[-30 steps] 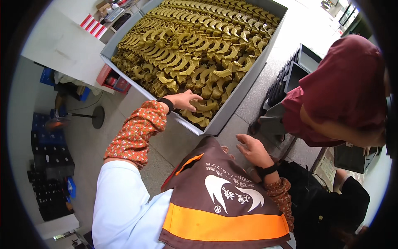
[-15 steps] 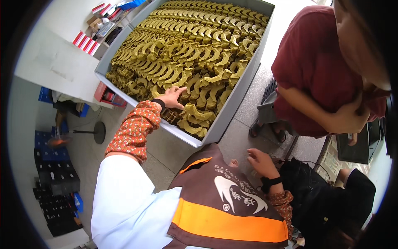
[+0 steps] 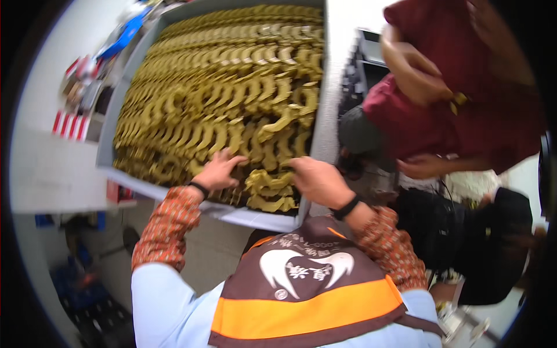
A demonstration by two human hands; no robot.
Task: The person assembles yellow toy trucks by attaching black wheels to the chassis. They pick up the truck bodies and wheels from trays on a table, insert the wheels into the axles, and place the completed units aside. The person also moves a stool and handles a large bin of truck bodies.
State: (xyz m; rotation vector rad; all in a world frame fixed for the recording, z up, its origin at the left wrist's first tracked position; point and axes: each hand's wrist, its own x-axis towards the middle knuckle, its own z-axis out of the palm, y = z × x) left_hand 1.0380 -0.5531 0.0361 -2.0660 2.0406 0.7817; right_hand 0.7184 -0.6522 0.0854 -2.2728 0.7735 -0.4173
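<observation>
A large grey box (image 3: 261,219) holds many olive-gold curved pieces (image 3: 214,136), set in rows toward the back and looser at the front. My left hand (image 3: 218,173) is over the front part of the box, thumb and fingers apart, with nothing seen between them. Past the box's right front edge reaches my right hand (image 3: 319,181), its bent fingers apart at a loose group of curved pieces (image 3: 270,188). Motion blurs its fingertips, and I see no piece in its grip. Between my hands lie those loose pieces.
At the right stands a person in a dark red shirt (image 3: 458,116), hands before the body. Black bags or cloth (image 3: 493,243) sit below that person. Red-and-white boxes (image 3: 71,125) and a blue bin (image 3: 123,36) are at the left. A stand (image 3: 130,239) is on the floor.
My right hand has come up from beside my apron to the box's front right. My left hand stays over the pieces. The view has turned, and the co-worker's arms have moved.
</observation>
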